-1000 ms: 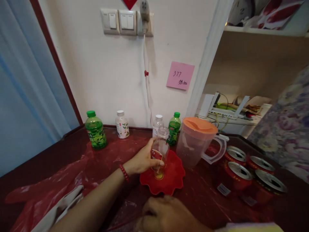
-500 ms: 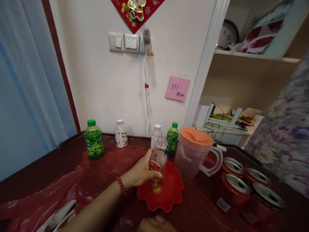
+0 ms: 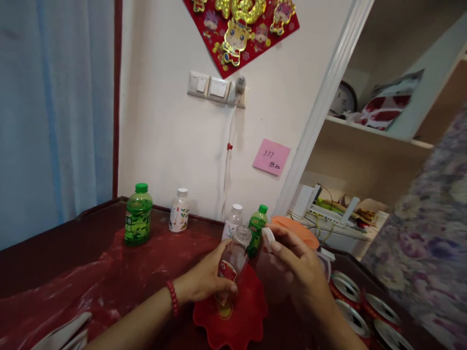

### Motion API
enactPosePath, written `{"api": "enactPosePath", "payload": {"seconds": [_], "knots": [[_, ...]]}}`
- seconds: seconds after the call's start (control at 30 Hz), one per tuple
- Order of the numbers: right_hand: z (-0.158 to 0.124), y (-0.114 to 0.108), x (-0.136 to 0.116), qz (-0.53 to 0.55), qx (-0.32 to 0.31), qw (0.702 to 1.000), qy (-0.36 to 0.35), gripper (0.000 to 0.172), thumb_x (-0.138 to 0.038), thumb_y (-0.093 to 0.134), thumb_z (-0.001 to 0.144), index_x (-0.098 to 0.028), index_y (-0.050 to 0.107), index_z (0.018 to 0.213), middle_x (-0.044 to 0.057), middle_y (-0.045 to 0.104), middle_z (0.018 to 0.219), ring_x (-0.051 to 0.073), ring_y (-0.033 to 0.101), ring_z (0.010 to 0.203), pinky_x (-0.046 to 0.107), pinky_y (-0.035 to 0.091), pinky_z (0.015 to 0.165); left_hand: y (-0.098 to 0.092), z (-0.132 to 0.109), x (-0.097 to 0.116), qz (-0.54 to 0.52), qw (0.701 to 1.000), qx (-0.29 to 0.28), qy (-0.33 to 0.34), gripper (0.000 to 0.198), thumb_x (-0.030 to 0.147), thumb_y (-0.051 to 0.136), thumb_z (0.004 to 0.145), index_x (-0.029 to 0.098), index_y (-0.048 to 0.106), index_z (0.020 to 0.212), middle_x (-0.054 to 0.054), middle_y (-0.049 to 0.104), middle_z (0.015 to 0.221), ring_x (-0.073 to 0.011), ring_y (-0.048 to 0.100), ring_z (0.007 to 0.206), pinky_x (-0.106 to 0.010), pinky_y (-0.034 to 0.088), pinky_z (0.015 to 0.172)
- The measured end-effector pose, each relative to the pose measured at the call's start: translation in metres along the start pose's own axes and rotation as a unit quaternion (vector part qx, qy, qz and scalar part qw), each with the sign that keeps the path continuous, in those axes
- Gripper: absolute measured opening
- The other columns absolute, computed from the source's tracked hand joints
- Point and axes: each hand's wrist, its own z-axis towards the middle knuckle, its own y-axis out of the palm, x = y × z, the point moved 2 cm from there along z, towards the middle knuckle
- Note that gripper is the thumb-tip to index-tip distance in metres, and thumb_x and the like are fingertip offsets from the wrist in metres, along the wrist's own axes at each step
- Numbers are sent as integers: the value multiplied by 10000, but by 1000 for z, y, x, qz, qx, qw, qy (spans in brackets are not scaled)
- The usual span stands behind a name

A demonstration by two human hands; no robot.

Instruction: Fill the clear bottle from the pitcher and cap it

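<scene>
My left hand (image 3: 209, 277), with a red bead bracelet at the wrist, is wrapped round a clear bottle (image 3: 237, 257) that has a red and white label and an uncovered mouth. The bottle leans slightly to the right above a red scalloped plate (image 3: 251, 311). To its right my right hand (image 3: 301, 262) pinches a white bottle cap (image 3: 269, 239) between thumb and fingers, apart from the bottle's mouth. Behind the right hand, a pitcher with an orange lid (image 3: 297, 232) is partly hidden.
Green-capped bottles (image 3: 138, 216) and white-capped bottles (image 3: 179, 211) stand along the wall. Several opened red cans (image 3: 348, 287) are grouped at the right. Red plastic sheeting (image 3: 146, 272) covers part of the dark table. A shelf with a white router (image 3: 330, 214) lies beyond.
My right hand has come up from the bottom edge and now holds a white cap near the bottle. The left hand keeps its grip on the bottle. The view has tilted.
</scene>
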Motion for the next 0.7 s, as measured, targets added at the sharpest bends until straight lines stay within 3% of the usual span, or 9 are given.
{"api": "enactPosePath", "payload": {"seconds": [0.23, 0.47, 0.57, 0.7], "knots": [[42, 0, -7, -241, -70, 962, -105, 378, -431, 642, 847, -186, 747, 1114, 71, 673, 1028, 250, 628, 929, 381, 493, 824, -1, 0, -8, 7, 1000, 6, 10, 1096, 229, 855, 609, 264, 308, 1558, -150, 477, 1520, -428, 426, 1393, -610, 304, 1175], [51, 16, -4, -326, -183, 922, -106, 385, -350, 576, 816, -214, 768, 1120, 60, 642, 963, 252, 613, 878, 412, 474, 799, 0, -2, -3, 17, 999, 17, 26, 1041, 215, 852, 614, 269, 367, 1534, -138, 520, 1472, -416, 463, 1361, -600, 367, 1131], [53, 17, -2, -347, -201, 910, -108, 384, -333, 577, 834, -227, 755, 1157, 65, 637, 984, 254, 614, 879, 409, 480, 786, 0, -2, -2, 10, 999, 19, 34, 1024, 212, 837, 630, 282, 365, 1536, -136, 549, 1438, -410, 489, 1339, -592, 407, 1095], [57, 16, -1, -369, -212, 899, -107, 369, -308, 593, 840, -239, 751, 1167, 65, 633, 985, 256, 615, 857, 413, 492, 771, 0, -3, 1, 43, 999, 24, 6, 1049, 218, 857, 608, 255, 364, 1533, -134, 539, 1457, -405, 470, 1356, -583, 354, 1145]]}}
